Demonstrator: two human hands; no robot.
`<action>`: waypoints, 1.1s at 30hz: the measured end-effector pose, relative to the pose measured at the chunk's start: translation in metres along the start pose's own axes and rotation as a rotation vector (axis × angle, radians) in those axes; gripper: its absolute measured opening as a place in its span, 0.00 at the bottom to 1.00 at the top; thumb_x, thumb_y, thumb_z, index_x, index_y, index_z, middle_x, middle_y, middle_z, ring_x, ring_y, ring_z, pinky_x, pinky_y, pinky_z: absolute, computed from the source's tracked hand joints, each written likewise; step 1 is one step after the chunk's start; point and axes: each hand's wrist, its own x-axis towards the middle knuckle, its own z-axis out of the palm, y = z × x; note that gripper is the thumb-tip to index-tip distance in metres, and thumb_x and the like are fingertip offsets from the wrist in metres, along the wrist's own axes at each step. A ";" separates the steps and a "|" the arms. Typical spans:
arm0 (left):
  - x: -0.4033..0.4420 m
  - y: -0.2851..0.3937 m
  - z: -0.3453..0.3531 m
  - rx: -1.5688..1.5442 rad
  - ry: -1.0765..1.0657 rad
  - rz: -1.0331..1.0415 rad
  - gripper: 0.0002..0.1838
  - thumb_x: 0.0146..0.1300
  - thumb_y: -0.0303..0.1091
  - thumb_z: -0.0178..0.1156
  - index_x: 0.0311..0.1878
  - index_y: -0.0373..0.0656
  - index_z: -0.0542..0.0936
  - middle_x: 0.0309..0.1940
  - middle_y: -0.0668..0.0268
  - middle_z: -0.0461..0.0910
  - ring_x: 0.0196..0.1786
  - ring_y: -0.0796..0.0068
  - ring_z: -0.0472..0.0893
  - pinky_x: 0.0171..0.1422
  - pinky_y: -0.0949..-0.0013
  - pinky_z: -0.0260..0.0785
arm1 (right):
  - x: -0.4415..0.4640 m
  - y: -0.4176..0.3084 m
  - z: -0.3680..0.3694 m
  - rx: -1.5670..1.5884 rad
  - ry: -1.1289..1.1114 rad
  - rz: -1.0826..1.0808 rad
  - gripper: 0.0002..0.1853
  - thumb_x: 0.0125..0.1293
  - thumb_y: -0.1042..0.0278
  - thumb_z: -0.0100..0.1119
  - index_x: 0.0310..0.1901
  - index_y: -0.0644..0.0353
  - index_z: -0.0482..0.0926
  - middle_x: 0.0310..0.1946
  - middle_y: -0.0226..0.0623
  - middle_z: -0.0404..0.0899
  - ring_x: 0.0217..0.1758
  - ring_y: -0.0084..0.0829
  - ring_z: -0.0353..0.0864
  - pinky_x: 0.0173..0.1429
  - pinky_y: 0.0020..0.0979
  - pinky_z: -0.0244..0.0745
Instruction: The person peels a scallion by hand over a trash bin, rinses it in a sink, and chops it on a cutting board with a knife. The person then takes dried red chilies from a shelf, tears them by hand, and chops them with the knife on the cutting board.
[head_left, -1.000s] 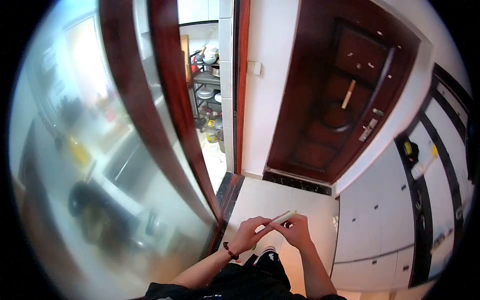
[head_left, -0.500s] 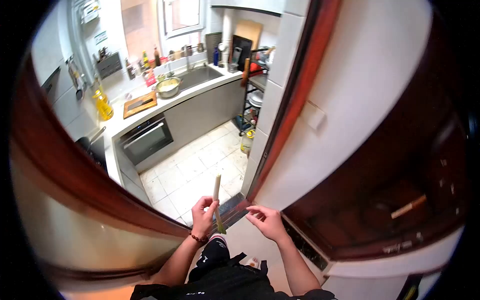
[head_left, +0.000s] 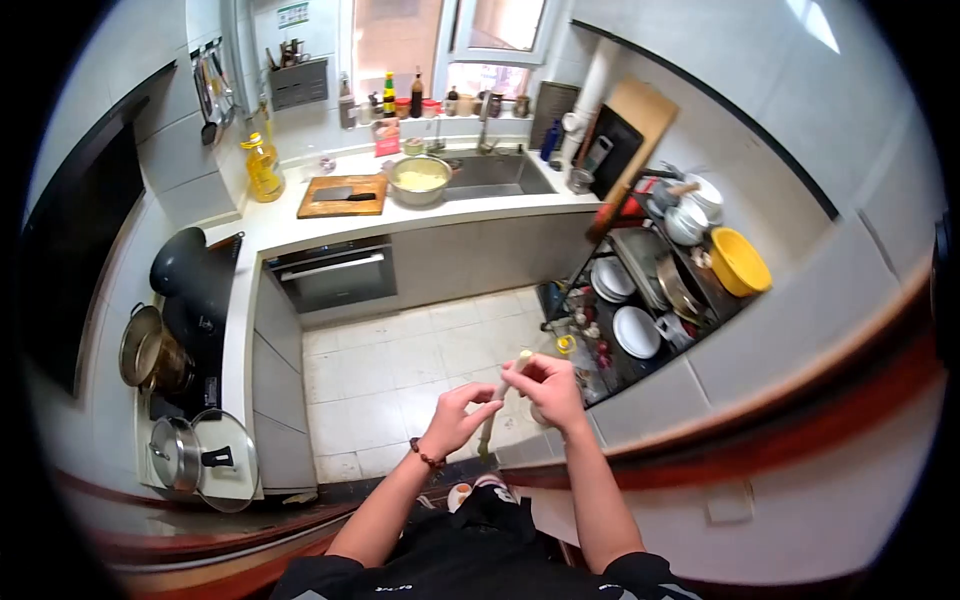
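A long, pale green onion [head_left: 487,436] is held in front of my body, tilted, with its white end up and its greenish end down. My right hand [head_left: 552,392] pinches it near the white top. Lower down, my left hand [head_left: 462,418], with a beaded bracelet at the wrist, has its thumb and fingers closed at the stalk. Fingers partly cover the middle of the onion. Ahead on the counter, a knife [head_left: 345,194] lies on a wooden cutting board [head_left: 318,208], beside a metal bowl [head_left: 420,197] with pale yellowish contents.
A kitchen doorway surrounds me, its dark red frame [head_left: 800,430] on the right. The sink [head_left: 500,178] is at the back. To the left are a wok [head_left: 180,262], a pot [head_left: 150,345] and a lidded pan [head_left: 176,455]. A dish rack with a yellow basin [head_left: 740,262] stands right.
My view has turned right and moved forward into the kitchen doorway. My right hand, apart and empty before, now grips the green onion's upper end together with my left hand.
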 end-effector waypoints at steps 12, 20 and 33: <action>0.292 -0.123 -0.069 -0.064 0.134 -0.097 0.09 0.70 0.32 0.68 0.47 0.36 0.85 0.38 0.63 0.85 0.37 0.76 0.86 0.40 0.72 0.81 | 0.331 0.082 -0.034 0.170 -0.026 -0.087 0.08 0.68 0.69 0.71 0.42 0.65 0.87 0.30 0.27 0.84 0.30 0.16 0.77 0.35 0.23 0.74; 0.480 -0.209 -0.157 -0.003 0.343 -0.351 0.11 0.73 0.34 0.64 0.52 0.37 0.81 0.37 0.68 0.84 0.29 0.84 0.78 0.33 0.76 0.71 | 0.544 0.138 -0.070 -0.033 -0.088 0.112 0.19 0.73 0.66 0.64 0.62 0.61 0.81 0.37 0.32 0.87 0.29 0.15 0.80 0.30 0.19 0.71; 0.789 -0.412 -0.191 -0.406 0.263 -0.661 0.16 0.78 0.34 0.55 0.64 0.40 0.73 0.40 0.70 0.79 0.30 0.83 0.75 0.27 0.75 0.67 | 0.876 0.279 -0.188 -0.681 -0.042 0.223 0.34 0.66 0.52 0.70 0.66 0.67 0.76 0.58 0.52 0.84 0.51 0.43 0.88 0.57 0.41 0.82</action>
